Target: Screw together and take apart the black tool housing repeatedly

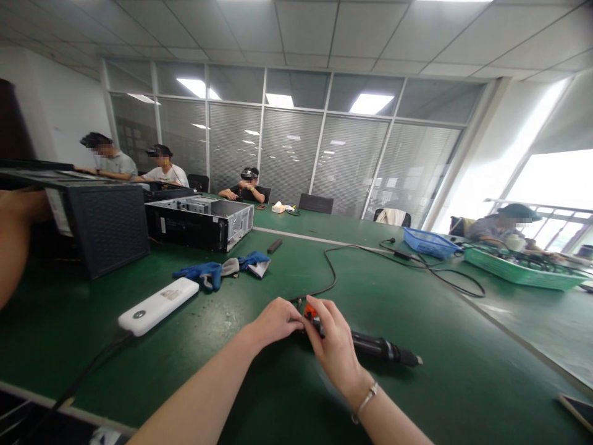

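On open green tabletop [463,383], clear of edges, right hand [337,346] grips the black tool [374,347], left hand [277,321] pinching its end.

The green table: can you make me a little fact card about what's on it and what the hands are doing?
Table: green
Tool: black electric screwdriver, tip pointing right
Left hand: fingertips near the screwdriver's orange-red part; exact grip hidden
Right hand: beside that same part, its grip unclear too
Left side: white oblong device, blue and grey gloves, open computer case
Right side: blue basket, green basket
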Demonstrator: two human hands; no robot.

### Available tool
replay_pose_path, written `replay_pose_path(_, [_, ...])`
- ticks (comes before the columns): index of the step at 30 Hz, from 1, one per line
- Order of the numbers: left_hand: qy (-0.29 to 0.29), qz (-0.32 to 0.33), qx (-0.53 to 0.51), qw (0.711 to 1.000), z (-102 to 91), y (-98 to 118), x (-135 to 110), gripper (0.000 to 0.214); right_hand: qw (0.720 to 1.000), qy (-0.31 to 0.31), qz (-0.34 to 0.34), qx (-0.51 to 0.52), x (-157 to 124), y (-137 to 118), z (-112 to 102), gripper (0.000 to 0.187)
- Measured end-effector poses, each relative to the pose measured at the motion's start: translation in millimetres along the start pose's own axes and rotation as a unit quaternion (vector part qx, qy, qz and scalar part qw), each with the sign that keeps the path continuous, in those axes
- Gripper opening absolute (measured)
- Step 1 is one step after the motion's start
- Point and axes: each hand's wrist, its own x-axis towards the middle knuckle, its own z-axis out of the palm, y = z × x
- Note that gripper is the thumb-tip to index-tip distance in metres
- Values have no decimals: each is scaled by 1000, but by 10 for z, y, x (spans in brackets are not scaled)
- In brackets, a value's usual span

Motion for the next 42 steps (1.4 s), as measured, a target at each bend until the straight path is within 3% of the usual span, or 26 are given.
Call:
replay_pose_path(6, [-1,-9,-7,1000,8,-10,3,15,999,-23,-28,38,16,-15,-25,52])
replay_pose_path(12, [0,-10,-16,1000,10,-8,5,17,1000,0,-11,-7,14,-10,-42,45])
replay_pose_path(18, [-6,-21,-10,1000,2,-4,6,17,999,-20,-36,27,14,-3,-44,52])
replay_pose_path(23, [-4,-16,-13,1000,0,2,2,18,1000,7,-24,-15,20,-10,-51,43])
replay_pose_path(28, [2,-22,-24,999,12,-10,1,17,999,-19,-36,9,10,-15,-51,51])
replay_pose_path(34, [-7,-18,-9,1000,20,-15,3,15,1000,1,-7,-13,9,3,-53,44])
replay_pose_path(38, [-2,-29,-6,1000,32,-18,11,15,999,-34,-16,25,16,-17,-50,51])
replay_pose_path(42, [-1,-29,-2,1000,41,-34,14,19,1000,-11,-6,4,5,-35,-44,47])
